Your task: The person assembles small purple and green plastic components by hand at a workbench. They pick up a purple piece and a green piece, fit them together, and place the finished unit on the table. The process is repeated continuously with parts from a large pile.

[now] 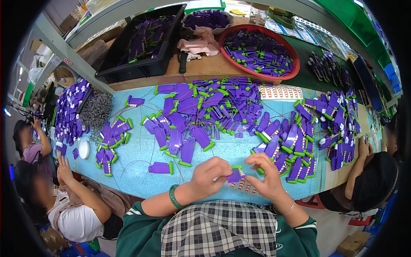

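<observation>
My left hand (pixel 210 175) pinches a small purple plastic part (pixel 234 176) with a green end and a striped patch on it, held above the table's near edge. Close by on the right, my right hand (pixel 266 176) is curved around the part's other side, thumb and fingers apart. Whether its thumb touches the part is hard to make out. Below the hands lies a strip of red-and-white striped stickers (pixel 243 186). A loose purple part with a green end (pixel 160 168) rests to the left of my left hand.
Heaped purple-and-green parts (pixel 218 103) cover the blue table (pixel 132 150); striped ones pile up at right (pixel 299 150). Behind stand a red basin (pixel 295 64) and a black tray (pixel 115 73). A white lid (pixel 84 149) lies left. People work at both sides.
</observation>
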A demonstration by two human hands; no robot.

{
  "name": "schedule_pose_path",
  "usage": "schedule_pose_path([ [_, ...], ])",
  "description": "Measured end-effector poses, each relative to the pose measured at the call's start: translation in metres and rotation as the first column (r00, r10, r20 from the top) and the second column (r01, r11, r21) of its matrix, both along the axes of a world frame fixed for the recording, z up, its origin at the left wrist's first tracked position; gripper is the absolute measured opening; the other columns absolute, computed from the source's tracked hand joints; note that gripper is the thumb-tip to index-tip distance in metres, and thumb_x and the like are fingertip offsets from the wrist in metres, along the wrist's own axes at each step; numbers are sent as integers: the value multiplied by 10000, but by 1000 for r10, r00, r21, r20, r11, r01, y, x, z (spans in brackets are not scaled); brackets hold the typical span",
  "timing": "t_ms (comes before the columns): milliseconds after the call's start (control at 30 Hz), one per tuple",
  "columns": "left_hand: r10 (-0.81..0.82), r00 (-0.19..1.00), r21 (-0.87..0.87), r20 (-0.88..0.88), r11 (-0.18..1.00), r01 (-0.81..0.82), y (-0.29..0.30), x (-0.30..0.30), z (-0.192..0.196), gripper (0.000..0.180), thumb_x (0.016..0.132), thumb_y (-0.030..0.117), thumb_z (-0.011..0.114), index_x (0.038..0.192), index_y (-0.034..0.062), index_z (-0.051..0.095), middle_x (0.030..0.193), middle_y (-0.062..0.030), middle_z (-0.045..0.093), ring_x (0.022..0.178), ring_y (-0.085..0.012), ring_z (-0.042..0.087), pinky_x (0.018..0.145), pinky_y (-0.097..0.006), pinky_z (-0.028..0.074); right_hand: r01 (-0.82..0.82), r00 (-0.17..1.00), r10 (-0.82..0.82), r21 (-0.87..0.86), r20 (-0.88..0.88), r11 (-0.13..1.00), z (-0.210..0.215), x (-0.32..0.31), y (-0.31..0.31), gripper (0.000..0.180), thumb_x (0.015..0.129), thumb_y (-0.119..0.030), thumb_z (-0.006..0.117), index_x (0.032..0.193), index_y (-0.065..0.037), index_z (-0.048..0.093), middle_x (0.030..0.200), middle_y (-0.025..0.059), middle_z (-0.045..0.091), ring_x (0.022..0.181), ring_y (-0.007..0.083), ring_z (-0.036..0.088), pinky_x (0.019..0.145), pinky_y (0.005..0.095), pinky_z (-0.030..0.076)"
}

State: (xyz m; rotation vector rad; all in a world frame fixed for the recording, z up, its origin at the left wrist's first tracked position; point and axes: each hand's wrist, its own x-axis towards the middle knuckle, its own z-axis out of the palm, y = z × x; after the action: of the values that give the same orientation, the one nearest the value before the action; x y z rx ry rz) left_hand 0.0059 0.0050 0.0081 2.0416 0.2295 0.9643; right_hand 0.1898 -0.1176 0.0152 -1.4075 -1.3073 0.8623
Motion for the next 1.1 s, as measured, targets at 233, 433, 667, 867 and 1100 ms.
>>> schedule_pose_path([
  [233,102,875,426,-474,896,127,61,26,13,87,741,93,623,804,36,603,844,-91,527,805,-251,571,639,-338,485,103,837,-153,-123,-526,987,-26,-2,4,198,891,25,524,1088,13,525,935,62,588,809,150,620,755,312,572],
  [433,302,733,666,-610,697,267,88,41,13,145,738,96,560,862,63,628,953,-119,501,926,-274,538,754,-367,481,40,837,-74,-74,-543,996,-26,5,5,315,883,60,519,1197,40,510,1059,51,478,974,133,559,793,307,585],
  [667,289,717,623,-635,741,253,85,44,8,174,739,104,559,894,52,616,1092,-145,522,1007,-299,526,849,-396,449,4,816,-43,-69,-576,998,-32,8,0,386,818,93,591,1196,29,555,1082,47,452,975,126,510,788,244,524],
  [867,151,924,469,-350,883,33,54,32,14,262,687,-6,639,939,27,577,1039,-148,588,1006,-327,571,837,-380,476,-9,860,72,125,-505,992,-23,0,14,371,809,76,610,1164,-27,611,1227,96,459,992,137,527,792,224,486],
  [1100,-247,969,-934,-22,350,68,11,13,6,153,859,17,630,878,82,494,766,-27,581,578,-82,569,429,-197,395,-88,830,156,151,-535,985,-25,-15,27,299,823,25,645,1119,-10,627,1164,113,557,1013,149,567,818,267,489],
])
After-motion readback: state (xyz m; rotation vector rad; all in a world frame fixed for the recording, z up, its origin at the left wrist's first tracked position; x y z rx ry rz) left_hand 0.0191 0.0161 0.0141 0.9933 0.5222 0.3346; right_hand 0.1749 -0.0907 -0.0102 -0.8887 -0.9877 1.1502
